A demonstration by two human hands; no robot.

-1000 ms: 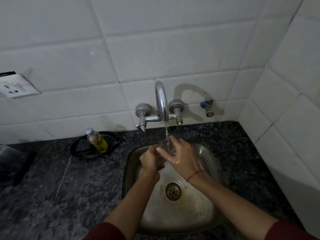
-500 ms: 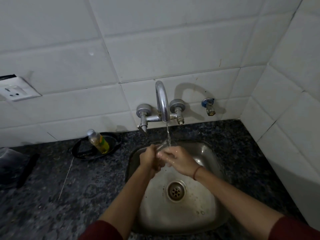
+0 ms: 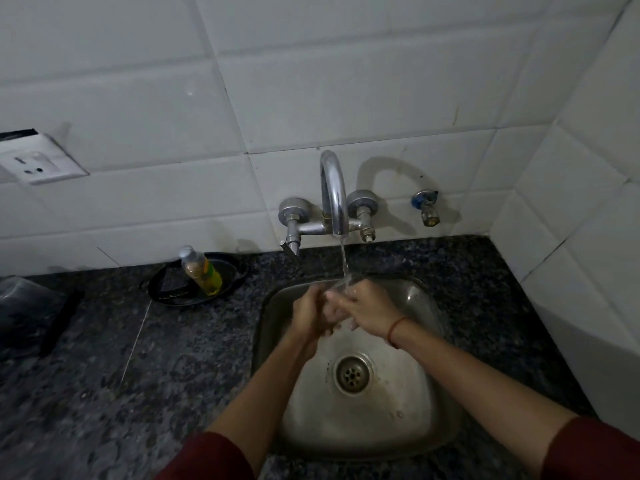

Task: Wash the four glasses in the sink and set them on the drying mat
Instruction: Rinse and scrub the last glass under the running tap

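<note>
Under tap (image 3: 334,195): you hold one glass (image 3: 341,286) in the stream (image 3: 344,261) so water runs over it; only its rim shows.
Left hand (image 3: 309,315): fingers curled round the glass, steadying it.
Right hand (image 3: 369,308): fingers laid over it, likely rubbing; whether they clamp cannot be told.
Sink (image 3: 429,341): hands kept over the basin, so runoff reaches the drain (image 3: 352,374).
Mat: not seen.

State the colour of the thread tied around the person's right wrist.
The thread is red; the head view shows it.
</note>
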